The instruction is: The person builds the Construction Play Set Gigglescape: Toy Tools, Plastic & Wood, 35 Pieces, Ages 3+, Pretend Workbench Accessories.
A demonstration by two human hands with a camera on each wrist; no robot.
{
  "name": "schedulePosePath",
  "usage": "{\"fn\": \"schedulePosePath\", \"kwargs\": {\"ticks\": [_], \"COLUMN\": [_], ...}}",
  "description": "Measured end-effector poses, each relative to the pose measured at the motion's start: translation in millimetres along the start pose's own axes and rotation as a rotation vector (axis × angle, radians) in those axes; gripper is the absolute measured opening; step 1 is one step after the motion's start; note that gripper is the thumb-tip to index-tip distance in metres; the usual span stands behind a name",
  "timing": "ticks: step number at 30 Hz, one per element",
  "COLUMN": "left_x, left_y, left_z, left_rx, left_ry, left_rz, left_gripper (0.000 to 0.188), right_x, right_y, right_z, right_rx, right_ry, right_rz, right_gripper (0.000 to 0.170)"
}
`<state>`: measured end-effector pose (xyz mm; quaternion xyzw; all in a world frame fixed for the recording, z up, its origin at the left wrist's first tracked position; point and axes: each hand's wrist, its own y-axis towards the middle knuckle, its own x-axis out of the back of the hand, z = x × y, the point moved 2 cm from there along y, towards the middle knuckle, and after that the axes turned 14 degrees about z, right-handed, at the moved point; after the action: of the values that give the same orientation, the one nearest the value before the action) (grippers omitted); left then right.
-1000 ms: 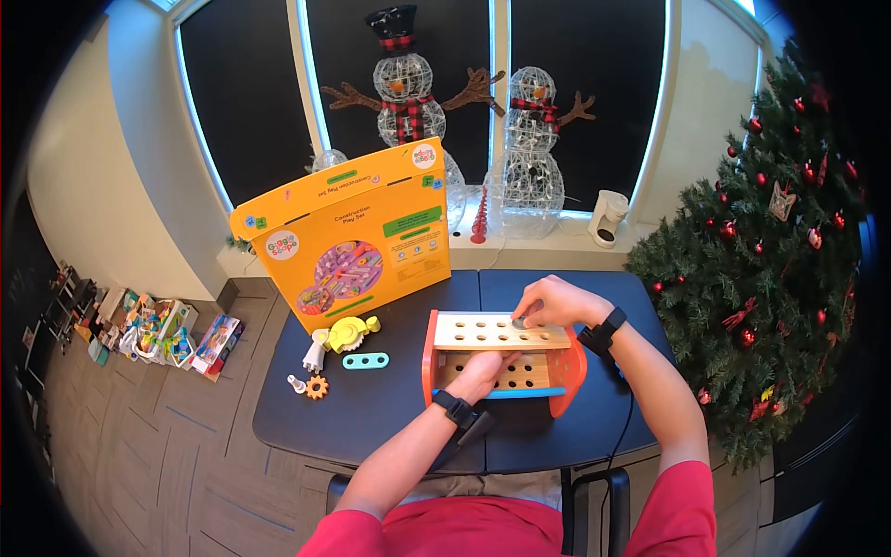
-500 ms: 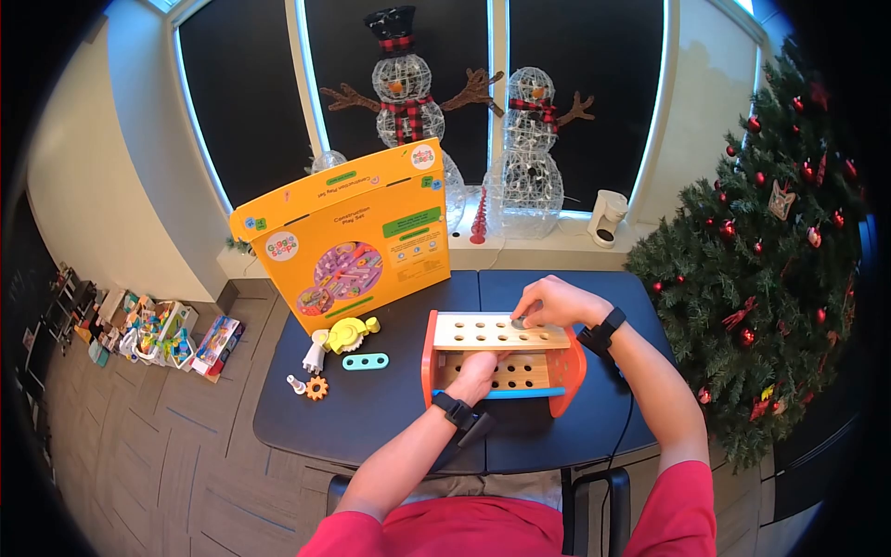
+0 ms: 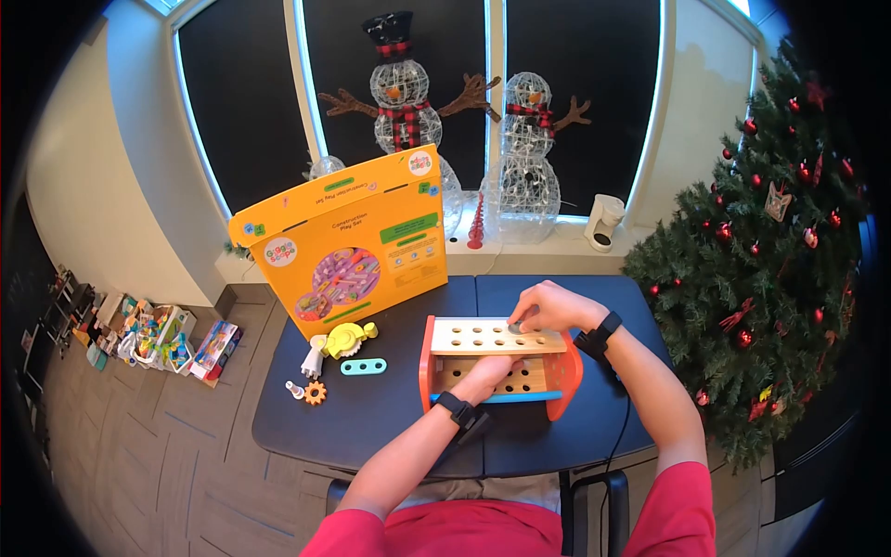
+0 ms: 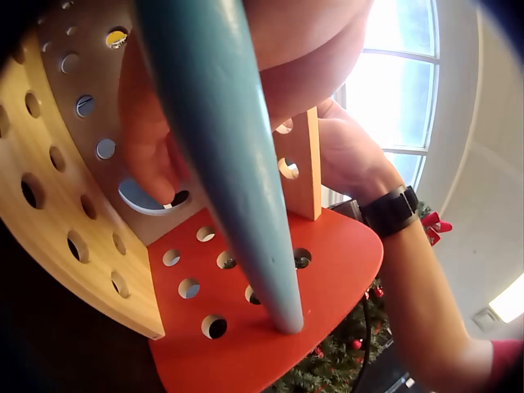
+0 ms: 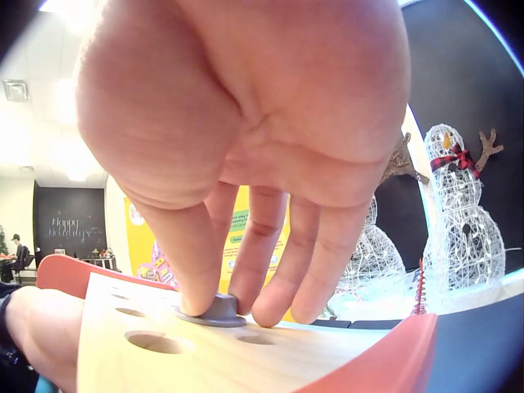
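A toy workbench has a pale top board [image 3: 467, 324] with holes, red side panels [image 3: 570, 376] and a blue front rod [image 4: 237, 155]. Between thumb and fingers, my right hand [image 3: 549, 307] pinches a grey toy bolt [image 5: 219, 311], its flange on the holed top board. My left hand [image 3: 486, 374] reaches over the rod into the space below that board. Its fingers bend down beside the back panel in the left wrist view, partly hidden by the rod; I cannot tell whether they grip anything.
Left of the workbench lie a light-blue strip [image 3: 363, 367] with holes, an orange gear [image 3: 316, 394], a small grey-white screw [image 3: 295, 389] and yellow toy pieces [image 3: 345, 340]. A yellow box [image 3: 357, 241] stands behind them. A decorated tree [image 3: 742, 278] rises right of the table.
My left hand has shifted slightly under the top board, its fingers now nearer the front. The right hand stays on the grey toy bolt. The head view has tilted a little.
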<state>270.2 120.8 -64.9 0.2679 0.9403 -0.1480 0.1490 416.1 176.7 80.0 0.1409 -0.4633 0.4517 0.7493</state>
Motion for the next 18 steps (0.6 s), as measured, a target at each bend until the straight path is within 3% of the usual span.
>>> {"fn": "schedulePosePath", "kwargs": {"ticks": [10,18], "left_x": [1,-7], "left_y": [-9,-14], "left_z": [0,-9], "left_rx": [-0.064,-0.111], "left_ry": [0.010,-0.057], "left_rz": [-0.133,-0.083], "left_gripper": [0.034,0.034], "right_x": [-2,-1], "right_y": [1,0], "right_z": [-4,-2], "right_rx": [0.014,0.010], "right_ry": [-0.006,-0.027], "right_rz": [-0.015,-0.008], "right_gripper": [0.029,0.028]}}
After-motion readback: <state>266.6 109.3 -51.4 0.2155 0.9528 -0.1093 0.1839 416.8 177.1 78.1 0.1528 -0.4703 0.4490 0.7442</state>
